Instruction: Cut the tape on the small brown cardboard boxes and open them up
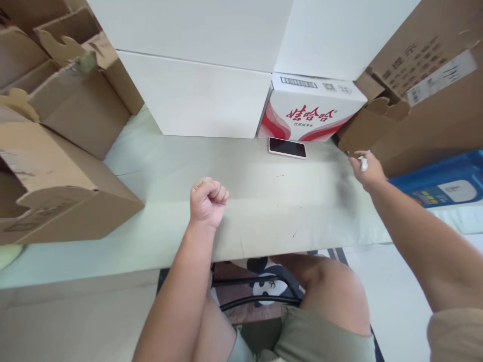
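Observation:
My left hand [209,202] is closed in a fist over the middle of the pale cloth-covered table [169,166]; nothing shows in it. To the right, my right hand [368,169] pinches a slim white pen-like thing [364,163] with a small dark tip, partly hidden by the fingers. That hand is near the large brown carton [426,120] and the blue package [453,181]. A phone [287,148] with a dark screen lies flat at the foot of the white and red carton [313,113], left of my right hand.
Large white boxes [199,95] stand along the back of the table. On the left are several opened brown cartons [71,196] with raised flaps. My legs [335,286] are below the table's front edge, above a panda-patterned mat [269,287].

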The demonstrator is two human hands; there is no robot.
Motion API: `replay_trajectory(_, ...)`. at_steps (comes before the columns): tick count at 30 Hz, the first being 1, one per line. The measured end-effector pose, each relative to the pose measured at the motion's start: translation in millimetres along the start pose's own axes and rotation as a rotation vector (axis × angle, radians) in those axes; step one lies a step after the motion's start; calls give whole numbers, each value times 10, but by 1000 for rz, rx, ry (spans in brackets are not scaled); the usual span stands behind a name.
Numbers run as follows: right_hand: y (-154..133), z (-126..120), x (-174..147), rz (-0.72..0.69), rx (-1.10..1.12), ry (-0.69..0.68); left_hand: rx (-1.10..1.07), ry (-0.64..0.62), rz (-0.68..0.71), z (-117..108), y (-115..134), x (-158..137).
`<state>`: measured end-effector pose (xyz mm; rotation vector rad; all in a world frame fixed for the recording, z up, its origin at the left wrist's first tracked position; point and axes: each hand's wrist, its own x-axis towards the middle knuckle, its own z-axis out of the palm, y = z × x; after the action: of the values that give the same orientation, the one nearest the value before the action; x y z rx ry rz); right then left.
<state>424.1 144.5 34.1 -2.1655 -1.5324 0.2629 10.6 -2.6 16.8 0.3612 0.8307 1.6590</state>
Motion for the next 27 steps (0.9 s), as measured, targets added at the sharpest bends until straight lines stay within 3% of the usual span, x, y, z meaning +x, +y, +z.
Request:
replay_trajectory(6, -435, -198, -492, -167, -103, -253, -65, -16, 25, -71, 124, -80)
replay_trajectory(10, -862, -136, -808, -285, -180, -352, -154, -14, 61, -172, 233, -183)
replay_trajectory(15, -1656, 227, -1164, -745, -166, -279, -302, -2, 95, -338, 389, -281)
replay_trajectory(19, -2509, 577, -1577, -1212, 11, -476, -380, 36, 65, -465, 528, -319)
replay_trajectory(24, -3534, 856, -2450, -1551, 143, -532, -361, 163, 60, -570, 643, -305)
replay_trajectory(27, -3956, 946, -2934, -1699, 11, -578, -324, 308, 71, -597, 662, -301)
